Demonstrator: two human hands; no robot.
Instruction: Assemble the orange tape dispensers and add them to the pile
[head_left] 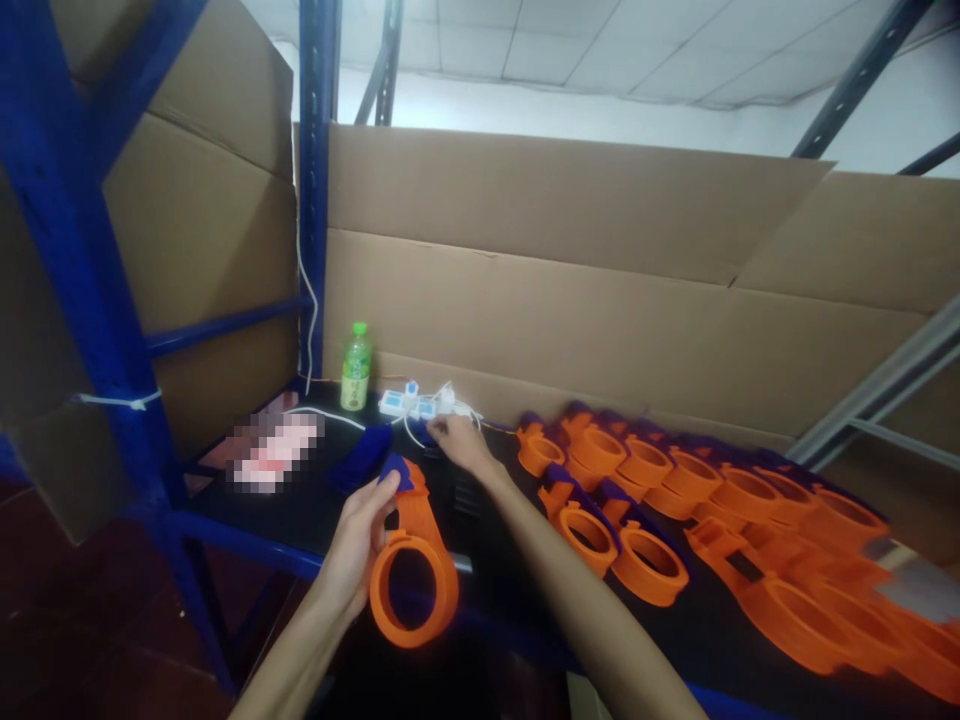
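My left hand (364, 535) grips an orange plastic ring-shaped part (414, 590) by its upper arm, where a dark blue piece (396, 472) is fitted. The ring hangs below the fingers, over the front edge of the shelf. Farther back, my right hand (459, 440) has its fingers drawn together just in front of the white power strip (405, 404). Whatever those fingers hold, if anything, is too small or hidden. A blue cloth-like heap (364, 458) lies left of the right hand. Small dark objects (466, 497) sit beneath the right wrist.
Many more orange ring parts (651, 565) with blue tops stand in rows on the right of the black shelf surface (300, 520). A green-capped bottle (356, 368) is at the back left. Blue metal posts (313, 200) and cardboard panels (562, 240) enclose the shelf.
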